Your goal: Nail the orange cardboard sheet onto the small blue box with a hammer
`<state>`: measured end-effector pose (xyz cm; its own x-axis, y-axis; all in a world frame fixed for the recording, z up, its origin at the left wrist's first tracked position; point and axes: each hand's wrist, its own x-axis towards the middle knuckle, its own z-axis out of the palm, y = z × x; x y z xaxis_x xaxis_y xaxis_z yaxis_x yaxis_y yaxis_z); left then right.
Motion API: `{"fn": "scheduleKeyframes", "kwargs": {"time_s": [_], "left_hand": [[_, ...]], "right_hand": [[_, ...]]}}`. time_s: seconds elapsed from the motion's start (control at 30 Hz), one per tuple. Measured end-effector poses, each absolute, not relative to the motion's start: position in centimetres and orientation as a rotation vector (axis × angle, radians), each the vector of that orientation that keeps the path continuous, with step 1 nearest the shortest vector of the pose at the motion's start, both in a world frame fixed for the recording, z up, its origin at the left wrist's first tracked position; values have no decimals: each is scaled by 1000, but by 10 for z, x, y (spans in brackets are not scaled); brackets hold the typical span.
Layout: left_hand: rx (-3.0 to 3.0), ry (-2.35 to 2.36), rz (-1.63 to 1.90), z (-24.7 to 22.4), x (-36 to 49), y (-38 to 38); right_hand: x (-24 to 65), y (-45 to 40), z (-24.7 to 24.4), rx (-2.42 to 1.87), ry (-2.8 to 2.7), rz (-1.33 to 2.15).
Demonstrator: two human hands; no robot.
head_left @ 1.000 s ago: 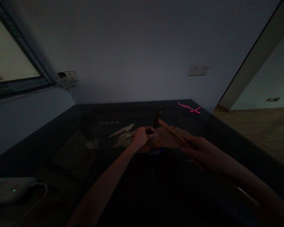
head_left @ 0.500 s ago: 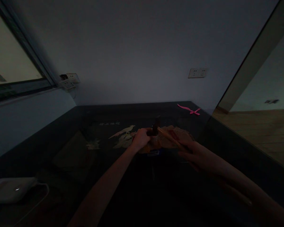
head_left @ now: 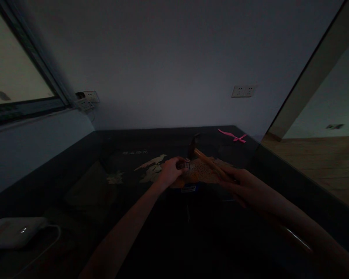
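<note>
The room is dim. My right hand (head_left: pixel 241 182) is closed round the wooden handle of a hammer (head_left: pixel 207 159), its dark head raised a little above the work. Below the hammer lies a brown, densely dotted piece (head_left: pixel 202 171) with an uneven edge; its material is hard to tell. At that piece's left end my left hand (head_left: pixel 170 172) is closed, thumb and fingers pinched around something small and dark that I cannot make out. A blue item with a white label (head_left: pixel 189 189) shows under the near edge of the brown piece.
The dark glossy tabletop (head_left: pixel 163 240) carries a pale bird picture (head_left: pixel 152 162) and white lettering. A pink ribbon (head_left: pixel 235 137) lies at the far right. A white device (head_left: pixel 17 232) with a cable sits at the near left. Behind stands a wall with sockets (head_left: pixel 243 91).
The hammer head has risen away from my left hand. More of the dotted brown surface shows. My left hand stays in nearly the same place.
</note>
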<state>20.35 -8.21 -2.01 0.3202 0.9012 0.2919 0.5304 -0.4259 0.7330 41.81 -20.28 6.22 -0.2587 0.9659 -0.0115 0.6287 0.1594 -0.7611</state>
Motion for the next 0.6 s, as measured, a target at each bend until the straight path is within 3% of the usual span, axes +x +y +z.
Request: {"fn": "scheduleKeyframes", "kwargs": {"time_s": [0.5,0.6], "left_hand": [[2109,1377,864,-22,209,-79],[2127,1385,856,-25,208,-77]], "right_hand": [[415,-190,64,-1401,-2076,843],[417,-188,55,-1542,-2051,937]]}}
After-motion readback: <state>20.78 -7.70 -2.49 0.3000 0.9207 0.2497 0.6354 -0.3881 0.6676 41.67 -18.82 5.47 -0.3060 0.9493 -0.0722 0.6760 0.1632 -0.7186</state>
